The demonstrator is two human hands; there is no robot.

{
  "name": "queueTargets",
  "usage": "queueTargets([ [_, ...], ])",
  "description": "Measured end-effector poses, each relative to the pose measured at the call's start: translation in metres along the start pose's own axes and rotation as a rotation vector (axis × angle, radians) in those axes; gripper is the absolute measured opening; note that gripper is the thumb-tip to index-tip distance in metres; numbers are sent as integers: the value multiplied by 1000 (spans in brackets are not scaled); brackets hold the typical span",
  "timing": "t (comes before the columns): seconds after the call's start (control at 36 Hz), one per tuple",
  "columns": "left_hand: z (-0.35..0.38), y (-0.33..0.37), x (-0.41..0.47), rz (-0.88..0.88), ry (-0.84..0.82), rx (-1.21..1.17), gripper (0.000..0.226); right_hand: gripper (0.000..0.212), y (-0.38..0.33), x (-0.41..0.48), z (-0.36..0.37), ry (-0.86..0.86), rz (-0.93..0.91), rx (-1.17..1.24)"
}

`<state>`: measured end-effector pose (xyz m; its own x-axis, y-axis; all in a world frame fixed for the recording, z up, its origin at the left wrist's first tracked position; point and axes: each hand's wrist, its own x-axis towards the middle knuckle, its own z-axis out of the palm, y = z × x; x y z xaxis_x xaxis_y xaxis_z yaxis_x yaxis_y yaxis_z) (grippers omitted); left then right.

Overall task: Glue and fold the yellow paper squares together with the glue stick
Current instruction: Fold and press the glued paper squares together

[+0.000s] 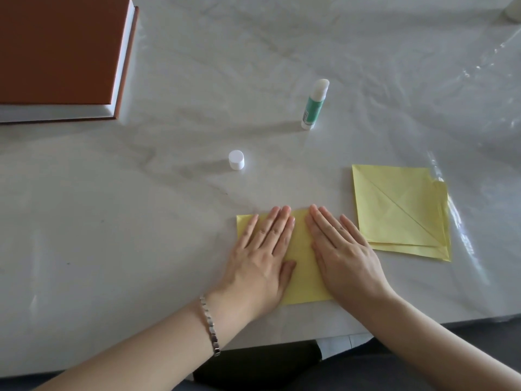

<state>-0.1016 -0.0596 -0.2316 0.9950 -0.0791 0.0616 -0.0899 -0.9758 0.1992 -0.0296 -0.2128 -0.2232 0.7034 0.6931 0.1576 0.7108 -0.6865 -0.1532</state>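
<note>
A yellow paper square [303,266] lies flat near the table's front edge. My left hand [260,258] and my right hand [342,249] both press on it palm down, fingers stretched out, side by side. To the right lies a stack of folded yellow paper squares [400,210] with diagonal creases. The glue stick [314,104], green with a white uncapped tip, stands upright behind the papers. Its white cap [236,159] stands apart to the left.
A thick brown-covered book [60,52] lies at the back left. The white marbled table [141,221] is covered with a clear plastic sheet, wrinkled at the right. The table's front edge runs just below my wrists.
</note>
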Motion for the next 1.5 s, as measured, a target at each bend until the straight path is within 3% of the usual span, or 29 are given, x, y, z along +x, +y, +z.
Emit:
queueTargets([
  [0.28,-9,-25,-21,17,-120,78,80,44,4,-1,-2,-135,-10,19],
  [0.58,-11,-24,-22,-9,-155,49,86,59,19,-10,-7,-310,-305,-50],
  [0.72,-12,-23,-22,-24,-155,33,96,48,14,-29,-12,-315,-374,60],
  [0.86,-12,-24,-22,-29,-167,10,98,58,11,-15,-14,-358,-321,-29],
  [1.14,-15,-22,-21,-48,-202,28,102,59,-2,30,3,-223,-222,-10],
  [1.22,-15,-21,-21,-54,-208,20,105,49,-4,18,4,-240,-298,-13],
  [1.5,-20,-25,-19,-24,-212,36,100,49,-2,-29,-8,-352,-482,-3],
])
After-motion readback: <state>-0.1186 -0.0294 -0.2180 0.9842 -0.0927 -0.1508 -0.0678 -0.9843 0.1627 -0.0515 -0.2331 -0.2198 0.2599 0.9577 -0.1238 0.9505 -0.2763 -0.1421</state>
